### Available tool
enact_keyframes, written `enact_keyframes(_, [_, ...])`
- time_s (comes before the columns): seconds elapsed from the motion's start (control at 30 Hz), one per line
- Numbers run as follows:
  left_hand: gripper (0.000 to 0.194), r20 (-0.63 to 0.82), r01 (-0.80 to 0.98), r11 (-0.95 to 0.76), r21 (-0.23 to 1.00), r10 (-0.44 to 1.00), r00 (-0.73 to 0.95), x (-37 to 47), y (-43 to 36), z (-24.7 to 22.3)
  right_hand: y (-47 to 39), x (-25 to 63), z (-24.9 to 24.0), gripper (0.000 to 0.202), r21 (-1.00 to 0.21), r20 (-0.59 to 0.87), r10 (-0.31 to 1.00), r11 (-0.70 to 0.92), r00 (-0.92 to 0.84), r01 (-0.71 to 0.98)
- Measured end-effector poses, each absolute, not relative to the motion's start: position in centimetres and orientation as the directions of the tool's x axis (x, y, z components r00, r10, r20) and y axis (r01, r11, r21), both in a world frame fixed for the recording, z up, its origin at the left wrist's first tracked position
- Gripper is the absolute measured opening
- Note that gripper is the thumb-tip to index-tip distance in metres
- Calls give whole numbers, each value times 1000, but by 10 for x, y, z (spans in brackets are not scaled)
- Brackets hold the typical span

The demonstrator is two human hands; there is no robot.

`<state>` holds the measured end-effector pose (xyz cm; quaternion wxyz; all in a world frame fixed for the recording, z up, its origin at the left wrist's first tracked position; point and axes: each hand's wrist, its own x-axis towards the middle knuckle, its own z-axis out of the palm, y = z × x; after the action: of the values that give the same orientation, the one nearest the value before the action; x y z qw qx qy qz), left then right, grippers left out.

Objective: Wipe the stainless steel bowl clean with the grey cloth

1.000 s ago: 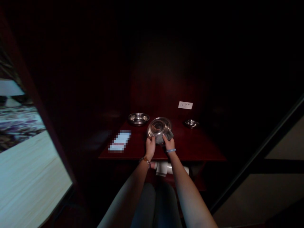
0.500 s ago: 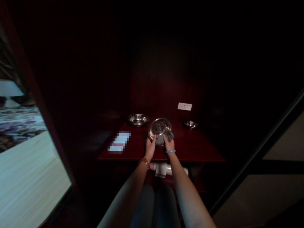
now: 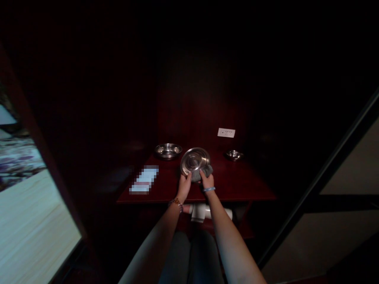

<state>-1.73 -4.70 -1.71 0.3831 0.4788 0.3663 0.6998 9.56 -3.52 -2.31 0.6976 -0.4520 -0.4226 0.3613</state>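
A round, shallow stainless steel bowl (image 3: 194,159) is held up over the dark red desk, tilted so that its inside faces me. My left hand (image 3: 184,185) grips the near left rim, thumb on the inner side. A grey cloth (image 3: 196,176) lies over the near right rim. My right hand (image 3: 207,180) pinches the cloth against the rim with the thumb on top; its fingers are mostly hidden beneath. Farther back on the left rests a larger steel bowl (image 3: 168,151), and a small steel bowl (image 3: 234,155) sits at the right.
The red desk (image 3: 237,185) has dark walls around it. A blurred-out, pale flat rectangle (image 3: 144,179) lies on its left part. A white socket plate (image 3: 226,133) is on the back wall. Under the desk edge is a white cylindrical object (image 3: 217,212). A light wooden surface (image 3: 35,225) stands left.
The whole view has shifted slightly, so things appear a little farther left. The bowl's tilt has changed a little, with both hands still on it and the cloth.
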Motion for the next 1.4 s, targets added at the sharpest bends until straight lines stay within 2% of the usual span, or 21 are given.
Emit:
enact_keyframes(0.77, [40,407,-149,-455,878,873,-268,-21,-48,-19,-37,92,-25,48,-934,253,899,323,358,-152])
enact_keyframes(1.03, [42,380,-178,-441,880,876,-296,-23,-46,-21,-35,91,-26,50,-936,249,904,317,347,-154])
enact_keyframes(1.27, [40,287,-258,-394,882,884,-368,-24,-52,-12,-36,90,-26,47,-940,249,916,307,313,-150])
enact_keyframes(1.4, [42,273,-288,-372,883,904,-328,-23,-55,-7,-37,91,-26,46,-933,257,910,321,324,-160])
